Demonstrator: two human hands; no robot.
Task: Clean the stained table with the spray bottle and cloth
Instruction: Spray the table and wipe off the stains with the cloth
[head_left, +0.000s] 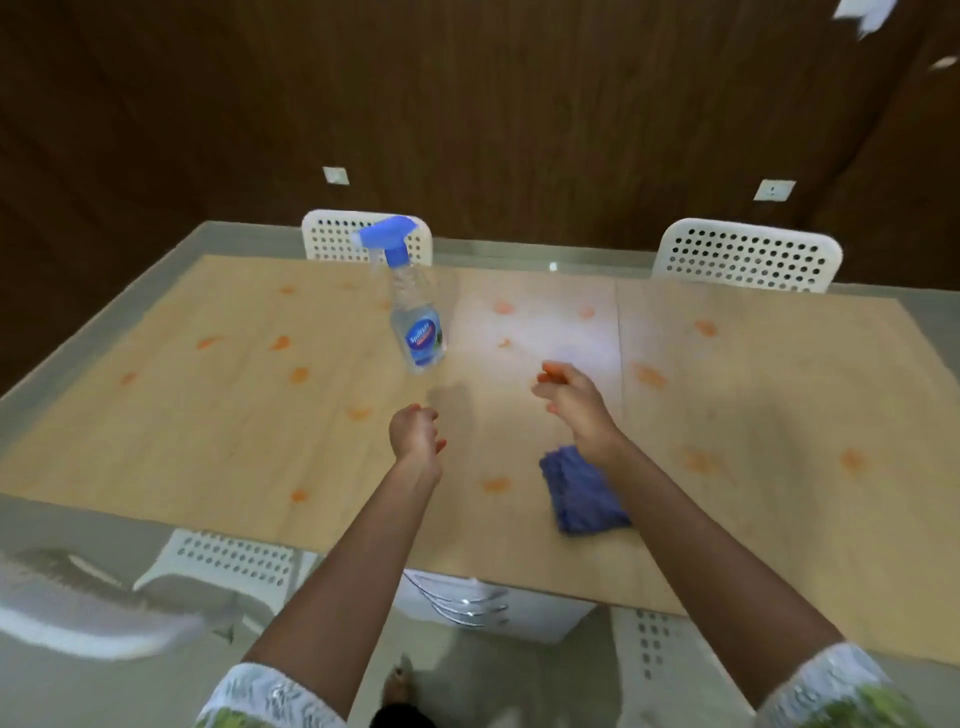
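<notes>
Both arms reach over the near bench edge, left hand loosely curled and empty, right hand likewise empty above the cloth; grip the upright mid-bench spray bottle low

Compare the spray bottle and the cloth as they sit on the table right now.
The spray bottle stands upright; the cloth lies flat and bunched. The spray bottle is clear plastic with a blue trigger head and label; the cloth is solid blue-purple fabric. The spray bottle sits farther in, ahead of the left hand; the cloth lies nearer the front edge, partly under the right forearm. Both rest on the stained table, and neither is held.
</notes>
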